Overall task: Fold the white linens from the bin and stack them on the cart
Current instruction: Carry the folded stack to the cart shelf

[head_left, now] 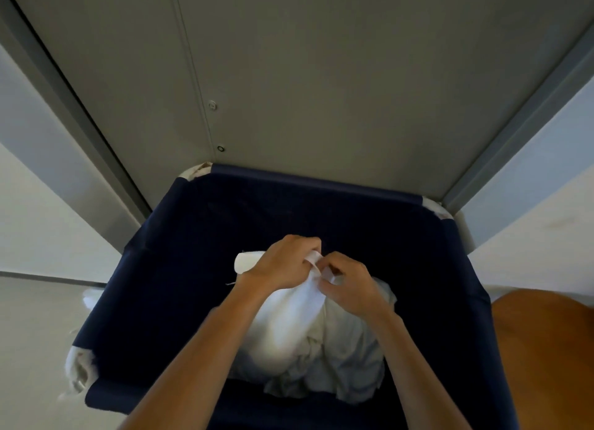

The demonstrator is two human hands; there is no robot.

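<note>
Both bare arms reach from the near edge over a dark navy fabric bin [199,269] that fills the middle of the view. The left hand [283,259] curls its fingers round the hem of a white linen [295,314], with a rolled end of cloth sticking out to its left. The right hand [350,288], just beside it and almost touching, pinches the same edge between thumb and fingertips. The linen hangs down from both hands into a crumpled white pile [347,375] lying in the near part of the bin. A grey panel [321,76] rises behind the far rim. An orange-brown surface [546,349] shows at the near right, and pale floor [32,333] at the left.
</note>
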